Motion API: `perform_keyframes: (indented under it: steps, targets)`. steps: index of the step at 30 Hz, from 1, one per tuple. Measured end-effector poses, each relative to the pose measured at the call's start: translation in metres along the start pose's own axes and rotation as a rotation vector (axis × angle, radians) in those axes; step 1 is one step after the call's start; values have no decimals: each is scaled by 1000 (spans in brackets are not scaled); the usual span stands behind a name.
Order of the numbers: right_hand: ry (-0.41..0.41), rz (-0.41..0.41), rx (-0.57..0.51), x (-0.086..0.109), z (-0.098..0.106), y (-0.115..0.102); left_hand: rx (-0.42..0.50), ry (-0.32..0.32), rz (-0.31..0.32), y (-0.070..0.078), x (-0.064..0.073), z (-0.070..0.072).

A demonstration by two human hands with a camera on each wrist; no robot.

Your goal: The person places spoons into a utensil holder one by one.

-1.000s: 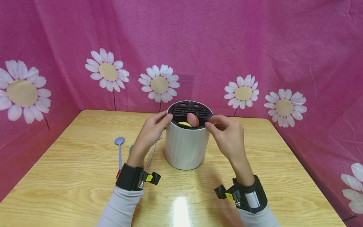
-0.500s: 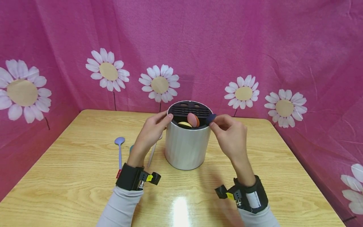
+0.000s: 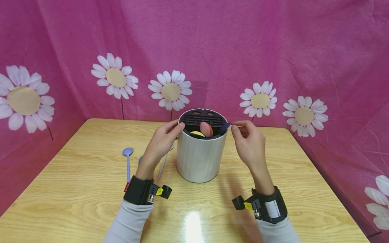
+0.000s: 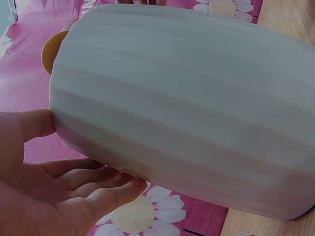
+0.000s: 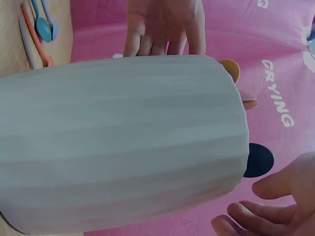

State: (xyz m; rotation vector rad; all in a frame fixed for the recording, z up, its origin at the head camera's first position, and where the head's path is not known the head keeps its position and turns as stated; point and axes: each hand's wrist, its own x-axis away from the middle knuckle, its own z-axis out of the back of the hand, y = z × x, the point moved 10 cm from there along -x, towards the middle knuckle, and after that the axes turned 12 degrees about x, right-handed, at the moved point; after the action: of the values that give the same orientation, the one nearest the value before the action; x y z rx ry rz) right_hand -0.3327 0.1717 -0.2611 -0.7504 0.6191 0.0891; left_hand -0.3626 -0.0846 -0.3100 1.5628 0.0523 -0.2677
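Note:
A white ribbed utensil holder (image 3: pixel 199 158) stands upright, with a black slotted insert (image 3: pixel 204 118) in its mouth. My left hand (image 3: pixel 161 138) steadies its left side, thumb at the rim and fingers laid along the wall, as the left wrist view shows. Inside lean a pink utensil head (image 3: pixel 205 129), an orange one (image 3: pixel 211 131) behind it and a yellow one (image 3: pixel 197 134). A dark blue utensil (image 3: pixel 224 128) leans at the right rim. Just right of it is my right hand (image 3: pixel 250 141); the right wrist view shows a gap between its parted fingers and the dark head (image 5: pixel 259 160).
Left of the holder lie a lavender spoon (image 3: pixel 128 152) and a thin grey handle (image 3: pixel 162 167), with a teal spoon (image 5: pixel 43 29) and an orange utensil (image 5: pixel 37 39) near them. A pink daisy cloth (image 3: pixel 218 50) hangs behind the wooden table (image 3: pixel 304 175).
My right hand has let go of the dark blue utensil and shifted slightly right, its fingertips now off it. The utensil leans at the right rim. My left hand stays put.

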Motion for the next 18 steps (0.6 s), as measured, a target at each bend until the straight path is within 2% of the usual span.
perform_keyframes:
  steps: [6,12,15,18]
  targets:
    - [-135,-37,-187,-3,-20,7,10,-7,-20,3,1,0]
    - [-285,-191,-427,1,-43,18,6,-2,-1,0,0,0]
    - [-345,-252,-465,4,-53,22,6,1,5,-1,0,1]
    - [-377,-280,-456,5,-58,24,2,-3,3,-1,0,1]
